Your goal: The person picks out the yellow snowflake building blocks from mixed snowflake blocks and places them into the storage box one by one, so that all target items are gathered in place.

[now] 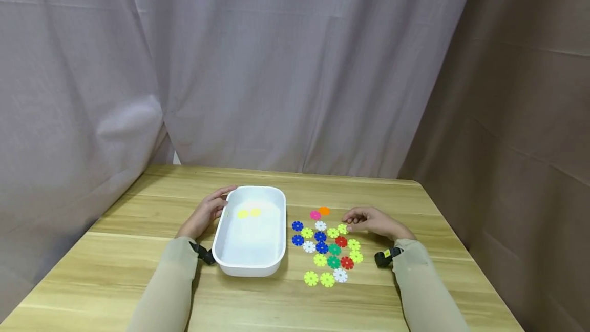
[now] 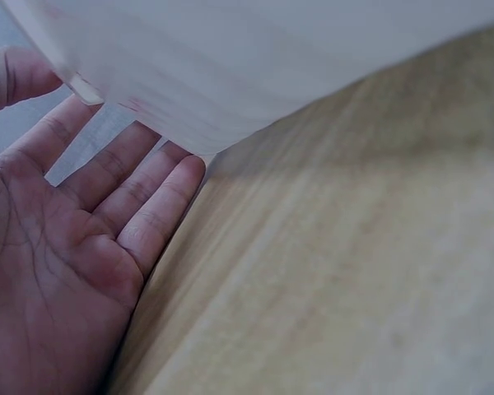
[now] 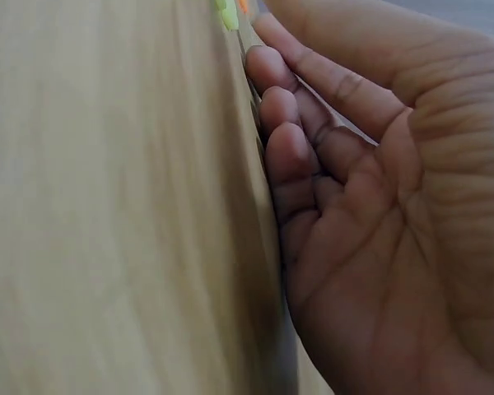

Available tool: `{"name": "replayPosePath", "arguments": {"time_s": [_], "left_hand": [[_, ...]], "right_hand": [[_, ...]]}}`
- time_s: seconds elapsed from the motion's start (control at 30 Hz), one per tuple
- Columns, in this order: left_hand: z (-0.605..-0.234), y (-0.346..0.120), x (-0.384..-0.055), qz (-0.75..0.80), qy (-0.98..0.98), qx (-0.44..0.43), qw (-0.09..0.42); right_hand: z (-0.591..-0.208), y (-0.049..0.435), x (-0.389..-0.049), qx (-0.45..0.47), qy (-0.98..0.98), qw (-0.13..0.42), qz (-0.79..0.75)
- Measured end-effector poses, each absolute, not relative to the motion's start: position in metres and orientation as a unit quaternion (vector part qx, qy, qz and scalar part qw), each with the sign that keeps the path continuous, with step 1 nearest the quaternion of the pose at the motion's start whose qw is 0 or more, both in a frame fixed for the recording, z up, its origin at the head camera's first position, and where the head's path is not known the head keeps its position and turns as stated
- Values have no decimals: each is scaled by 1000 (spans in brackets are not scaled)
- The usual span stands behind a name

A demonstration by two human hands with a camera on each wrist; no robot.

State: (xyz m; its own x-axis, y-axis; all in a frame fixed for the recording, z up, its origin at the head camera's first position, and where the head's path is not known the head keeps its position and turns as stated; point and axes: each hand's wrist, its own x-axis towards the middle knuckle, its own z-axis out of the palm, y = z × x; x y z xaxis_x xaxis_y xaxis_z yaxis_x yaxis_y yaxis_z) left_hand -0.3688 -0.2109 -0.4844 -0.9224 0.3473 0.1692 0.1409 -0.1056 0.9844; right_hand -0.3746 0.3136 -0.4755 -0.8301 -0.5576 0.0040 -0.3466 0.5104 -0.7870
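Observation:
My left hand (image 1: 209, 214) is at the far left side of a white rectangular tray (image 1: 251, 269). In the left wrist view its fingers (image 2: 152, 218) stretch against the tray's outer wall (image 2: 255, 74). Two yellow snowflake discs (image 1: 243, 214) lie inside the tray, toward its far end. My right hand (image 1: 375, 222) is low over the table at the right of a spread of discs, fingers loosely bent. Its thumb tip is right at the edge of a yellow-green snowflake disc (image 1: 342, 229). Past the fingertips (image 3: 290, 152), the right wrist view shows a yellow-green disc edge (image 3: 227, 13).
Blue (image 1: 297, 240), white (image 1: 340, 275), green (image 1: 334, 262), red (image 1: 347, 263) and more yellow-green discs lie flat right of the tray. A pink disc (image 1: 315, 215) and an orange disc (image 1: 324, 211) sit farthest back. Grey curtains (image 1: 276, 65) surround the wooden table (image 1: 258, 304).

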Motion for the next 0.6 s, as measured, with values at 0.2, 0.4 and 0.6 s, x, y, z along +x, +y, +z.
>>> {"name": "replayPosePath", "arguments": {"time_s": [0.2,0.4,0.6], "left_hand": [[-486,-210,-367,722,664,182,72],[-488,-211,-366,724,662,179,72],[-485,-210,-369,722,663,184,72]], "right_hand": [[-476,309,-371,-281,870,117,-388],[-477,306,-370,-279,866,115,-399],[-475,307,-371,-267,866,120,-406]]}}
